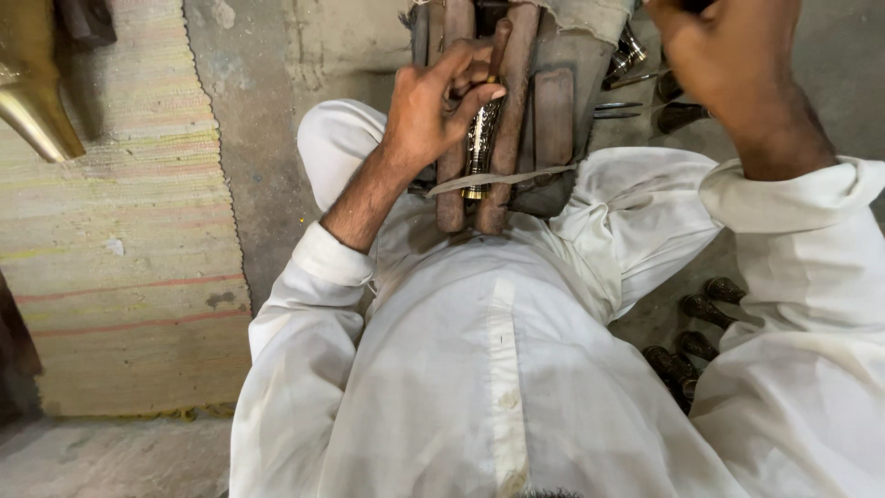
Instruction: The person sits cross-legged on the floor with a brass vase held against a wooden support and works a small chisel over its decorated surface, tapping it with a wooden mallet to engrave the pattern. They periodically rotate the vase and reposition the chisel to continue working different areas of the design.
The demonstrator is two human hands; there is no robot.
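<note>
Head view: left hand (433, 111) pinches engraved metal piece (481, 138) in groove between wooden bars (505, 120). Right hand (728, 55) raised, fisted; what it grips cannot be told. Best keep piece pressed firmly, fingers off strike line.

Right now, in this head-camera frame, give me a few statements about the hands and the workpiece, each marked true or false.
1. The left hand presses an engraved metal piece against rusty bars. True.
2. The right hand rests flat on the striped mat. False: it is raised as a fist at upper right.
3. Dark metal pieces lie on the floor by the right sleeve. True.
4. The person wears a black shirt. False: the shirt is white.
</note>
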